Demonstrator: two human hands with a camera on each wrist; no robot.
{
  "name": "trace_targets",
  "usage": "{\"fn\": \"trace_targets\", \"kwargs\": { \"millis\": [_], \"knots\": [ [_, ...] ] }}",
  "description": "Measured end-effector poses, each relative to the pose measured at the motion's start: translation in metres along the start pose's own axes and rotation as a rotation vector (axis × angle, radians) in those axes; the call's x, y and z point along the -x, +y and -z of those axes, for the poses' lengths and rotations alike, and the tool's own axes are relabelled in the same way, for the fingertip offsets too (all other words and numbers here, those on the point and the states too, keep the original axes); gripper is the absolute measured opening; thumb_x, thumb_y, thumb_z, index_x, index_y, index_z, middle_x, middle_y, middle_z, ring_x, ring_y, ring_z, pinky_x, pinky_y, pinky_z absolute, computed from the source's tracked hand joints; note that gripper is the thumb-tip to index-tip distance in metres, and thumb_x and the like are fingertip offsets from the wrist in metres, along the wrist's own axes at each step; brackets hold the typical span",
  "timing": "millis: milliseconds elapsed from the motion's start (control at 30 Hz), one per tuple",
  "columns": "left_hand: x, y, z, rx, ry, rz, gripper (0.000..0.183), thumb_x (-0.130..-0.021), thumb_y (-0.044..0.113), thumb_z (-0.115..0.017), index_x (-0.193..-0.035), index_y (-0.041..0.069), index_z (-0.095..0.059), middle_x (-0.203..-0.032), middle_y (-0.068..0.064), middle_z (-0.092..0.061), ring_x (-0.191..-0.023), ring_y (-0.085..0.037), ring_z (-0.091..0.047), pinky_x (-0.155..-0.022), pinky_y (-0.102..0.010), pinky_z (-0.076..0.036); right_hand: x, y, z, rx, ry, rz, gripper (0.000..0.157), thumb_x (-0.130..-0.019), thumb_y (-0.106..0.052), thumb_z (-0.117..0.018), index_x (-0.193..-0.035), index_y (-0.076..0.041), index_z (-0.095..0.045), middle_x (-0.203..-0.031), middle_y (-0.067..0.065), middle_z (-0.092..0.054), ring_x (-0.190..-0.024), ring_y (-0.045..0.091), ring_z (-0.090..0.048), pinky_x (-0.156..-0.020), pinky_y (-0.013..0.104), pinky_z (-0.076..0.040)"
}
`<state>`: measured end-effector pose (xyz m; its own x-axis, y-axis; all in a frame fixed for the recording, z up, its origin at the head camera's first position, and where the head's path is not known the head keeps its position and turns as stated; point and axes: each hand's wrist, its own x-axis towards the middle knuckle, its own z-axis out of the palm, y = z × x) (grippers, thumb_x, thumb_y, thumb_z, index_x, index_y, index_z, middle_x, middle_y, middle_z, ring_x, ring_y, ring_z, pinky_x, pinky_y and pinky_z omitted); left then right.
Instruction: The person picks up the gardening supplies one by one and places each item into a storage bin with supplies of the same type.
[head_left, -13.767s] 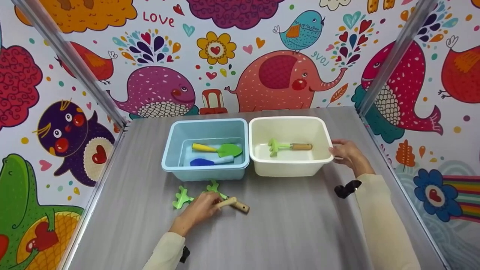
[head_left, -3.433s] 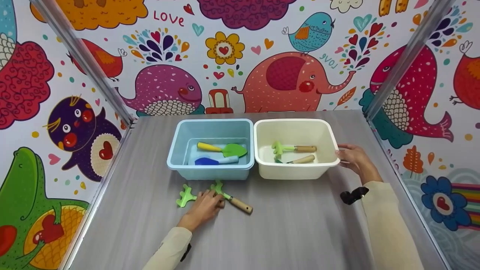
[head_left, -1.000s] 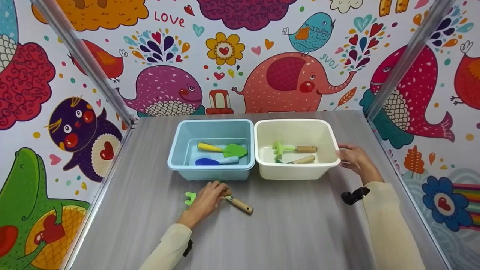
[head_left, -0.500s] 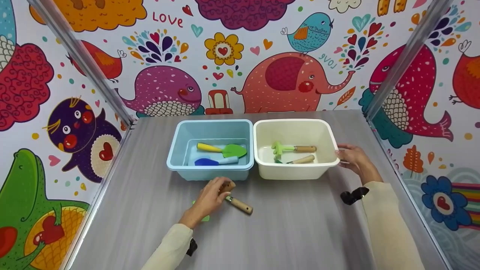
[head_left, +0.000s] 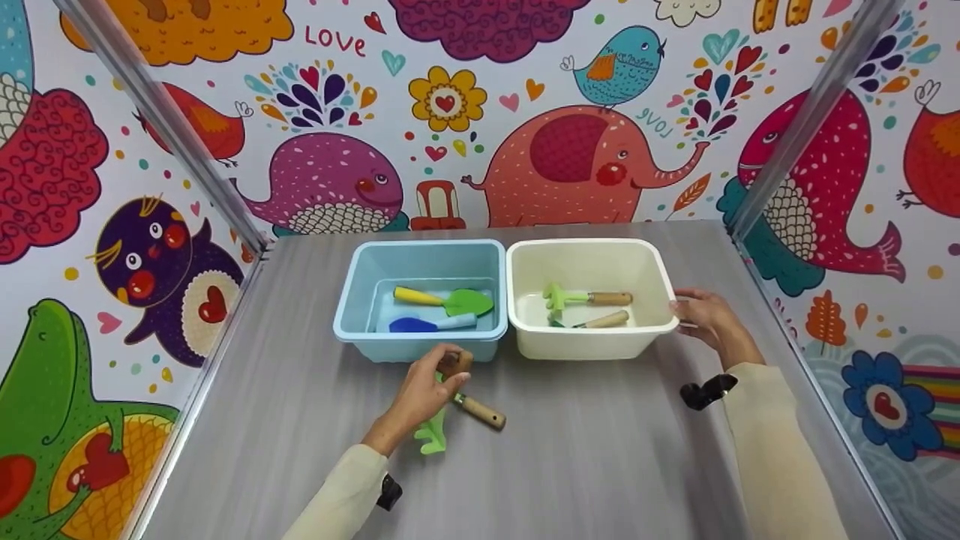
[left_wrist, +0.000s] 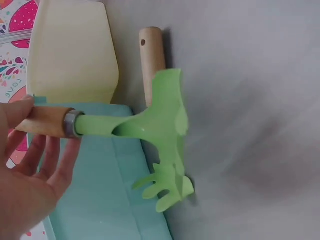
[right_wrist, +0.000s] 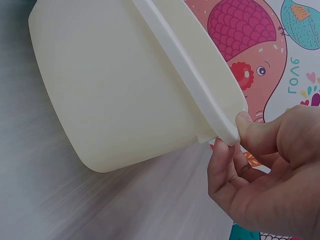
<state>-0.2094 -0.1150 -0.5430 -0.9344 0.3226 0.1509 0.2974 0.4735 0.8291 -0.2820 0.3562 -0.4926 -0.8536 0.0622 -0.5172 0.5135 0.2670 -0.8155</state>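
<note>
My left hand (head_left: 420,390) holds a green garden hand rake (left_wrist: 172,120) by its wooden handle, just in front of the blue bin (head_left: 424,349). The rake's head hangs towards me over the table. Behind it lies a second green rake, its wooden handle (head_left: 484,412) pointing right and its prongs (left_wrist: 165,187) showing below the held head in the left wrist view. My right hand (head_left: 709,319) pinches the right rim of the white bin (right_wrist: 190,75) between thumb and fingers. In the white bin lie a green rake (head_left: 570,298) and a wooden-handled tool (head_left: 604,320) with a dark green, partly hidden head.
The blue bin stands against the white bin's left side. It contains a green trowel (head_left: 465,301) with a yellow handle and a blue shovel (head_left: 416,324) with a light blue handle. A patterned wall (head_left: 442,165) rises behind the grey table (head_left: 585,450).
A wooden-handled tool from the left hand now lies in the white bin. The left hand then took up one of the table rakes and turned its head towards me. My right hand stays put.
</note>
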Motion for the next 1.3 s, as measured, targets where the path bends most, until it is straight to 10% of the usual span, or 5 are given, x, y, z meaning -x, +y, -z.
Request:
{"fn": "trace_targets", "kwargs": {
  "millis": [300,567,867,1300],
  "knots": [
    [-0.008,0.026,-0.003,0.109,0.114,0.127,0.037,-0.092,0.026,-0.074,-0.121,0.008,-0.061,-0.109,-0.013,-0.068,-0.095,-0.022,-0.065,-0.082,-0.036,-0.057,0.0,0.0,-0.001,0.011,-0.007,0.003,0.065,-0.103,-0.02,-0.055,-0.157,-0.002,-0.024,-0.153,0.021,-0.041,-0.107,0.014,-0.057,-0.087,0.022,-0.053],
    [-0.021,0.048,-0.01,0.238,0.146,0.208,0.043,-0.09,0.026,-0.075,-0.124,0.005,-0.059,-0.11,-0.019,-0.068,-0.093,-0.025,-0.068,-0.076,-0.038,-0.061,0.003,0.003,0.001,-0.056,-0.009,0.061,0.067,-0.099,-0.017,-0.06,-0.154,0.002,-0.027,-0.101,-0.011,-0.064,-0.088,0.004,-0.061,-0.076,0.02,-0.054],
    [-0.03,0.068,-0.02,0.255,0.098,0.235,0.041,-0.091,0.025,-0.074,-0.125,0.008,-0.059,-0.112,-0.017,-0.068,-0.095,-0.024,-0.067,-0.079,-0.037,-0.06,0.001,0.002,0.0,0.014,0.015,0.025,0.067,-0.101,-0.021,-0.059,-0.156,-0.001,-0.026,-0.147,0.017,-0.047,-0.099,0.009,-0.059,-0.084,0.021,-0.054],
    [-0.045,0.084,-0.027,0.352,0.103,0.35,0.043,-0.09,0.022,-0.076,-0.126,0.007,-0.058,-0.112,-0.017,-0.068,-0.096,-0.023,-0.067,-0.075,-0.036,-0.061,0.0,0.001,0.0,0.005,0.019,0.021,0.065,-0.1,-0.019,-0.059,-0.155,-0.002,-0.028,-0.14,0.015,-0.052,-0.099,0.01,-0.06,-0.086,0.023,-0.054]
  ]
}}
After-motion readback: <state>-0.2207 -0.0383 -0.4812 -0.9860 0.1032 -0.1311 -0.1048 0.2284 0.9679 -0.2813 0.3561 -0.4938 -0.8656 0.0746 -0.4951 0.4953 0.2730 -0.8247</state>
